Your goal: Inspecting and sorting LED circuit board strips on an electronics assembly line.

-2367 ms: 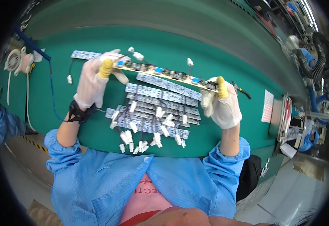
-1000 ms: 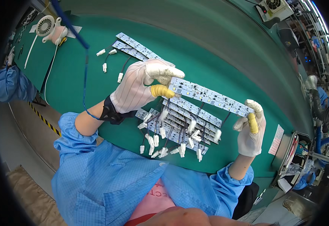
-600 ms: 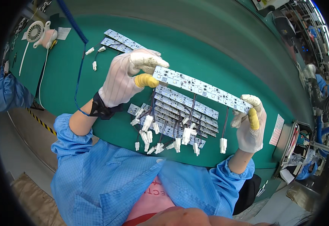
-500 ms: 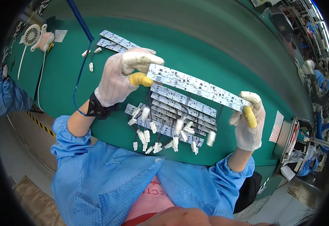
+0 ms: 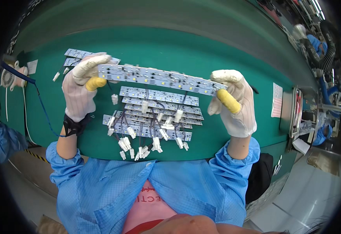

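Note:
Between my two gloved hands I hold a long, narrow LED circuit board (image 5: 158, 79), its component side showing. My left hand (image 5: 85, 84) pinches the left end, thumb in a yellow finger cot below and fingers above. At the other end my right hand (image 5: 232, 99) grips it the same way, its yellow-covered thumb on the near edge. Below the held board lies a stack of similar LED boards (image 5: 160, 94), overlapping in rows. Dark wires with white connectors (image 5: 156, 144) spread over the stack toward me.
More LED boards (image 5: 77, 53) lie beyond my left hand. A blue coiled cord (image 5: 18, 73) runs to the black strap on my left wrist. A small fan (image 5: 7, 76) stands at the far left of the green mat (image 5: 158, 43). On the right are a printed sheet (image 5: 277, 100) and a metal tray (image 5: 291, 111).
The held board has turned closer to level and its face has tilted, so its row of LEDs shows more plainly. Both hands still grip its ends. The whole view has shifted.

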Tool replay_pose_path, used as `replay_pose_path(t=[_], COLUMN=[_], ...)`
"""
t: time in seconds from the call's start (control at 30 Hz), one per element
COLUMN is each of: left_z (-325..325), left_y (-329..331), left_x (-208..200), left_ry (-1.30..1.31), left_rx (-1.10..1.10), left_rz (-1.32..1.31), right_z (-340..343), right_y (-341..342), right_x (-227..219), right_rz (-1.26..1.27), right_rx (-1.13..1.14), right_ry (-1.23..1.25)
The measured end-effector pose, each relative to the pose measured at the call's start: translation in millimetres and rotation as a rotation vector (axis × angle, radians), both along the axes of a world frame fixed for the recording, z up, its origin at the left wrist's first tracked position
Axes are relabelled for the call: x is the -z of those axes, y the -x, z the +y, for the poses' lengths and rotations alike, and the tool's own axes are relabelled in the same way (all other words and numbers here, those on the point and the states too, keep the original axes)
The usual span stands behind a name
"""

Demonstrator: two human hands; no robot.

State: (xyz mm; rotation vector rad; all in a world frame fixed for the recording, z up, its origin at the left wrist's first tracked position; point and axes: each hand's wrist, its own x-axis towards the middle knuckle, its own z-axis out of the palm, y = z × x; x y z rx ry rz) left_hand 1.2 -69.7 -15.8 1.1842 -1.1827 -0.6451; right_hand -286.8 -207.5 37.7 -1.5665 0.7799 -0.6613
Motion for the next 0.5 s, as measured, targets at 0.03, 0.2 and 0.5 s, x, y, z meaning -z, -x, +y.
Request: replay_pose_path(t=[0.03,0.2,0.5], left_z=[-1,-5,-1], left_y=[0,-2,-5], left_x=[0,-5,5], left_ry=[-0.061,-0.303,-0.126], left_rx=[-0.061,-0.139,-0.123], left_rz=[-0.007,-0.23,-0.019], right_z=[1,-14,-8], right_y=[0,8,4], right_x=[1,12,6], right_rz=[-0.049,-0.214,-0.19], right_rx=[-0.015,-0.208,-0.13], right_ry=[-0.034,0.0,-0.153])
